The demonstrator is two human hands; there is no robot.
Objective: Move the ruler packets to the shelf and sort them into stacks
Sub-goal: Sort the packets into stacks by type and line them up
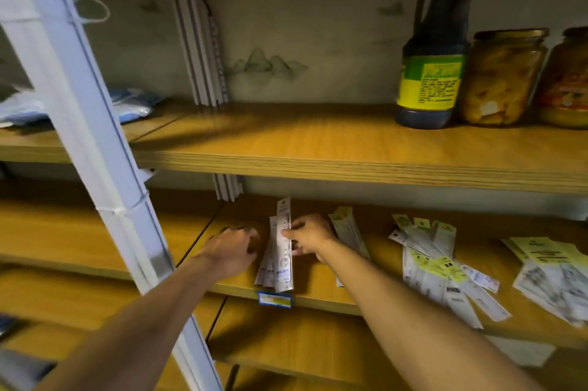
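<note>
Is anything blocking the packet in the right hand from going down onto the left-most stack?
Nothing visible does. The right hand pinches a ruler packet directly over the left stack, and the left hand rests beside that stack, not on it.

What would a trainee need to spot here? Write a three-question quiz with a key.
1. True or false: the right hand pinches a ruler packet.
2. What stands left of the jars on the upper shelf? A) bottle B) box C) cup
3. Fill in: the left hand is beside the left ____ of packets.

Key: 1 true; 2 A, the dark bottle; 3 stack. Unsorted packets lie further right.
</note>
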